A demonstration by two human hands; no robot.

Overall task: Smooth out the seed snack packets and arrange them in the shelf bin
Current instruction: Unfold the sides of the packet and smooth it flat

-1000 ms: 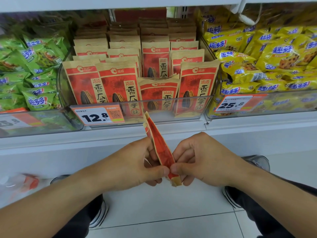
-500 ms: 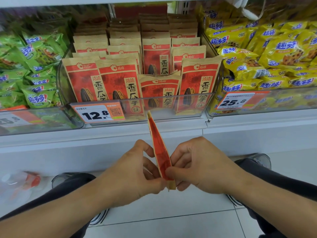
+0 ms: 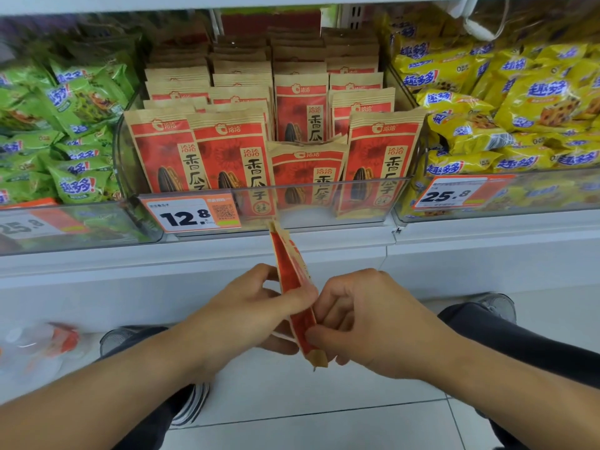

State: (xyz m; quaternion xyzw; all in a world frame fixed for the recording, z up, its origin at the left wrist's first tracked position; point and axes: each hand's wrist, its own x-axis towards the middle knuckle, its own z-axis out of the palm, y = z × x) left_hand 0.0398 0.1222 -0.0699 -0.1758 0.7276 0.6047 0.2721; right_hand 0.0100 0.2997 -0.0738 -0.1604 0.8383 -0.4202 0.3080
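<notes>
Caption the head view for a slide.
Left hand and right hand pinch a red-and-tan seed packet edge-on, below the clear plastic shelf bin of matching packets.

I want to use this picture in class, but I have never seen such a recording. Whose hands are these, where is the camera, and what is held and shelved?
No machine here: a person wears one camera on the head, looking down at their own hands. The left hand and right hand each pinch one red seed packet, seen edge-on. Behind stands the clear shelf bin of matching packets, with a 12.8 price tag. Green snack bags lie left, yellow snack bags right.
</notes>
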